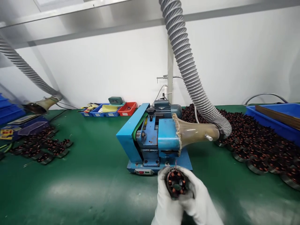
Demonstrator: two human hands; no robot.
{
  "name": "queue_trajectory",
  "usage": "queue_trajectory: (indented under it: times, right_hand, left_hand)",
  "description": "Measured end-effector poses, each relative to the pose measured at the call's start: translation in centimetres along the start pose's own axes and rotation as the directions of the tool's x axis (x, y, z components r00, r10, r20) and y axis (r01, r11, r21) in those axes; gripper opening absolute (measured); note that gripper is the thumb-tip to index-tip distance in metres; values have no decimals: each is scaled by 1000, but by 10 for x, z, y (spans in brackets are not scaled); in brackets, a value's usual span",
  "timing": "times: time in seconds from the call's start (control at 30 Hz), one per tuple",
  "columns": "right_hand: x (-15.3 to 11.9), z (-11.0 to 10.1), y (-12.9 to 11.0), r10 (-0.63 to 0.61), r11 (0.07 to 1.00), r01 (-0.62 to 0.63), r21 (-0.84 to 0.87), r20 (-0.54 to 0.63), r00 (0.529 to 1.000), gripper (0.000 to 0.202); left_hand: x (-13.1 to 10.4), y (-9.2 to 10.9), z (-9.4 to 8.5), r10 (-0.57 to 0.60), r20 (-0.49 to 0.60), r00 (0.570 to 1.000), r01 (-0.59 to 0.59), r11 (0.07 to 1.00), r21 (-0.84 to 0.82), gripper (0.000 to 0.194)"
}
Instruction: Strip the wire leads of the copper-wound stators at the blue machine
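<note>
Both my hands wear white gloves and are together at the lower middle of the head view. Between them is a motor stator, a dark ring with copper windings around an open centre, its face turned towards me. My left hand grips it from the left side. Around its right side my right hand is closed, fingers slightly smeared by motion. A thin copper wire end sticks up from the top of the ring. Just behind the hands stands a blue belt grinding machine with a red and green switch on its base.
A suction funnel with a grey hose joins the machine's right side. Many stators are heaped at right beside a blue bin. More stators lie at left. Small trays stand by the wall on the green table.
</note>
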State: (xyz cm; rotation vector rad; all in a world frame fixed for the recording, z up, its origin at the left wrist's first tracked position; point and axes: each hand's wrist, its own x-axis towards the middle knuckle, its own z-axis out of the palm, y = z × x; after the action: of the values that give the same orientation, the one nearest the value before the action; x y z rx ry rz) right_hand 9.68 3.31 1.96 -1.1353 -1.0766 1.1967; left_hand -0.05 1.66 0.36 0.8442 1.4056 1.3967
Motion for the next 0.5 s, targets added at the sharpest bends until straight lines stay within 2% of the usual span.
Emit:
queue_trajectory:
  times: [0.07, 0.13, 0.3, 0.5]
  right_hand:
    - [5, 14, 4, -4, 972, -7, -234, -48, 999, 54]
    - [14, 22, 5, -6, 934, -27, -357, -90, 996, 46]
    - [34, 28, -8, -17, 888, -31, -460, -100, 995, 35]
    - [37, 28, -16, 15, 874, -73, -480, -124, 992, 38]
  left_hand:
    - [12, -2, 10, -23, -22, 999, 22, 999, -43, 40]
    - [23, -3, 16, -31, -38, 999, 29, 999, -45, 27]
    - [38, 2, 21, -35, -68, 997, 33, 999, -31, 20]
    - [38, 15, 27, -45, -14, 999, 44, 998, -50, 25]
